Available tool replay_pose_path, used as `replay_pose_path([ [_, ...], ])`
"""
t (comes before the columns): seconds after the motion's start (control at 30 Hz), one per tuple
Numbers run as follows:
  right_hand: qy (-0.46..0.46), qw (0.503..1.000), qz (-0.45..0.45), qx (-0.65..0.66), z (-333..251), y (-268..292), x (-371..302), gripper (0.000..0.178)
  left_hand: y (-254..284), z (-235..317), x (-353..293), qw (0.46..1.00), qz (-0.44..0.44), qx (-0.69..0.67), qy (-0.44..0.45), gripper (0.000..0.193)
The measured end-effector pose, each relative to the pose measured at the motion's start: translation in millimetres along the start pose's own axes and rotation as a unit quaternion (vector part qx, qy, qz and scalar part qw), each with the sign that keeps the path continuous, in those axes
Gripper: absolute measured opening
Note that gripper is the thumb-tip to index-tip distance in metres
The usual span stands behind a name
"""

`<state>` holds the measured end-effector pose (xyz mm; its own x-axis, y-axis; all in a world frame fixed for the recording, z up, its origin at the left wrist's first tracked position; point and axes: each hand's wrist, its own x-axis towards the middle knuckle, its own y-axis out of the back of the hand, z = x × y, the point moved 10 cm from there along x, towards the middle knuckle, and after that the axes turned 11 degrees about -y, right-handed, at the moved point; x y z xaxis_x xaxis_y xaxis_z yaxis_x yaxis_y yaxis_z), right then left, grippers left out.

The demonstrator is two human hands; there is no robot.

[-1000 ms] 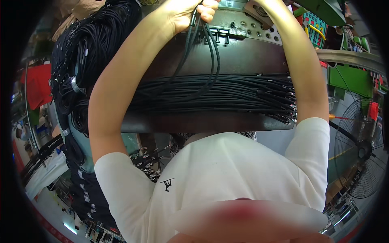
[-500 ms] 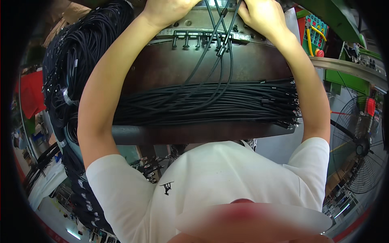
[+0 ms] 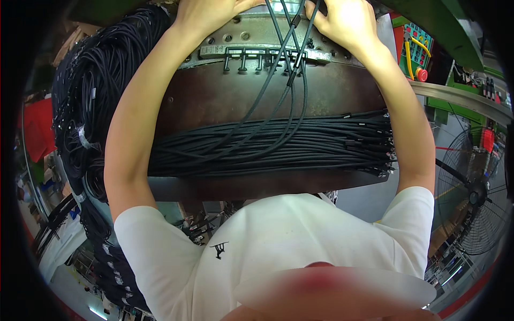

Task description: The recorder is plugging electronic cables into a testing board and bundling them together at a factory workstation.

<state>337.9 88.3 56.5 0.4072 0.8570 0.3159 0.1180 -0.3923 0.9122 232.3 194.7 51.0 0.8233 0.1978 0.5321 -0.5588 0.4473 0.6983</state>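
At the top edge, my left hand (image 3: 209, 15) reaches over the left part of a metal mould plate (image 3: 257, 28). Its thumb points right; the other fingers are cut off by the picture's edge. My right hand (image 3: 349, 24) is over the plate's right side, its thumb beside several black cables (image 3: 289, 59) that cross and run up between my hands. Its fingertips are hidden, so a grip on a cable cannot be made out. Below the plate is a metal bar with small black T-shaped pieces (image 3: 242, 60). The cables come from a bundle (image 3: 257, 147) lying across the brown tabletop (image 3: 214, 91).
A thick mass of coiled black cables (image 3: 101, 69) hangs at the left. On the right are a green control panel with a red button (image 3: 421, 74), yellow-handled pliers (image 3: 408, 56), a metal rail (image 3: 455, 92) and a black-caged fan (image 3: 474, 192).
The bench, bar and cable bundle sit slightly lower and further left in the picture. My left hand has shifted a little left, uncovering more of the plate; my right hand has barely moved.
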Motion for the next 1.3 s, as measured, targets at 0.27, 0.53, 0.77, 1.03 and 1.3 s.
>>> replay_pose_path([
  [0.27,-0.002,1.000,-0.029,-0.003,13,-11,5,0.034,6,-14,-6,0.999,0.051,-0.008,-0.001,0.035],
  [0.53,0.082,0.996,0.039,-0.004,5,-3,-5,0.039,-4,-24,-14,0.957,-0.076,0.274,0.055,0.041],
  [0.77,-0.013,0.998,-0.047,0.044,19,-12,1,0.039,-21,-27,2,0.978,-0.124,0.167,0.010,0.051],
  [1.03,0.032,0.999,0.025,0.012,13,-5,-2,0.042,-14,-27,-1,0.994,-0.046,0.099,0.005,0.044],
  [1.3,-0.180,0.962,-0.183,0.090,22,-14,0,0.034,5,-22,-14,0.993,0.037,0.109,-0.027,0.042],
])
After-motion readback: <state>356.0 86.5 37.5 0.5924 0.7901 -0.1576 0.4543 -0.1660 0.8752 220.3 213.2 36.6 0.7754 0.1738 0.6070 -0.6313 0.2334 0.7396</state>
